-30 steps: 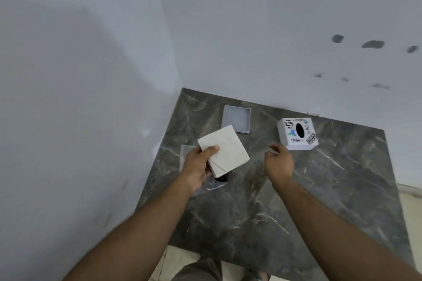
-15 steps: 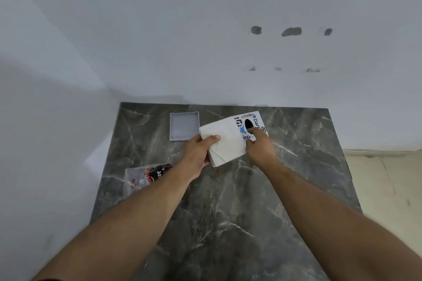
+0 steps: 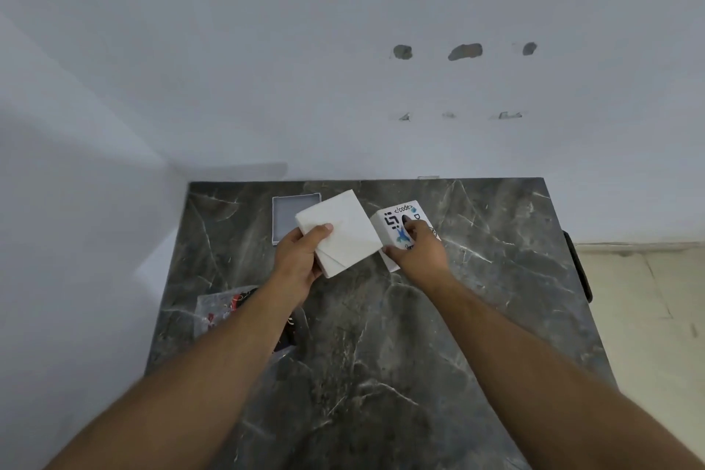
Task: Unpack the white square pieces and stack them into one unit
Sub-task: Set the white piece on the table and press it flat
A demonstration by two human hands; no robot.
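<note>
My left hand point(image 3: 299, 259) holds a small stack of white square pieces point(image 3: 341, 233) above the dark marble table point(image 3: 381, 336), thumb on the top piece, the pieces slightly fanned. Just right of them my right hand point(image 3: 417, 252) grips a white box with printed stickers point(image 3: 395, 227), fingers over its top and near side. The box looks tilted; whether it touches the table is hidden by my hand.
An open white box tray point(image 3: 286, 212) lies behind the stack near the table's back edge. A clear plastic bag with red and black contents point(image 3: 225, 307) lies under my left forearm. Walls close the back and left; the table's right edge borders beige floor.
My right hand reached from the table to the stickered box and took hold of it. My left hand kept the white pieces. The view swung so the table faces the back wall.
</note>
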